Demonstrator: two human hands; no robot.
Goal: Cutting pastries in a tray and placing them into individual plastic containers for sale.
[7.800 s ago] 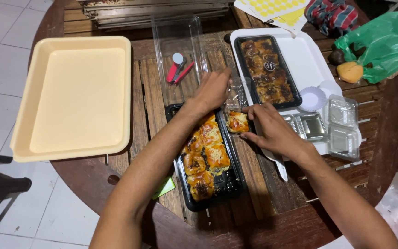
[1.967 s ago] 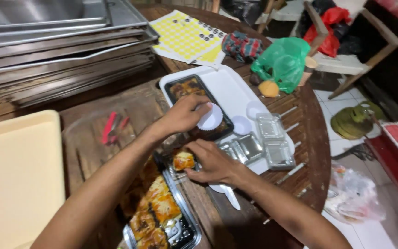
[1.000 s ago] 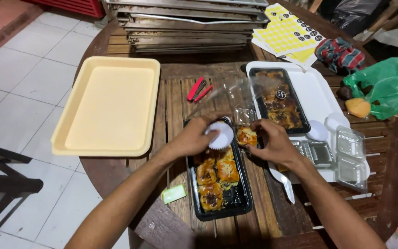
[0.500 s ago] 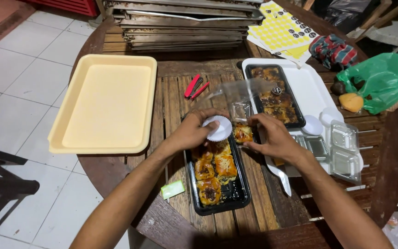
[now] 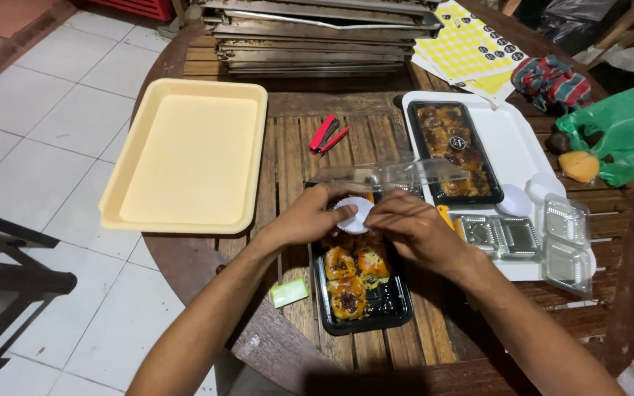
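Note:
Over the near black tray (image 5: pixel 387 312) of glazed pastries (image 5: pixel 352 282), my left hand (image 5: pixel 306 218) pinches a white pleated paper cup (image 5: pixel 354 214). My right hand (image 5: pixel 414 229) meets it from the right. Its fingers curl down onto the cup's edge and hide the pastry it carries. The tray's clear lid (image 5: pixel 398 174) stands open just behind both hands.
A yellow plastic tray (image 5: pixel 188 154) lies at left, stacked metal trays (image 5: pixel 317 37) at the back. A white tray (image 5: pixel 511 139) at right holds a second black tray of pastries (image 5: pixel 453 147), paper cups (image 5: pixel 514 199) and clear small containers (image 5: pixel 544 238). Red tool (image 5: pixel 328 136), green bag (image 5: pixel 625 136).
My hands have drawn together over the tray. The pastry seen in my right hand is now covered by its fingers at the paper cup.

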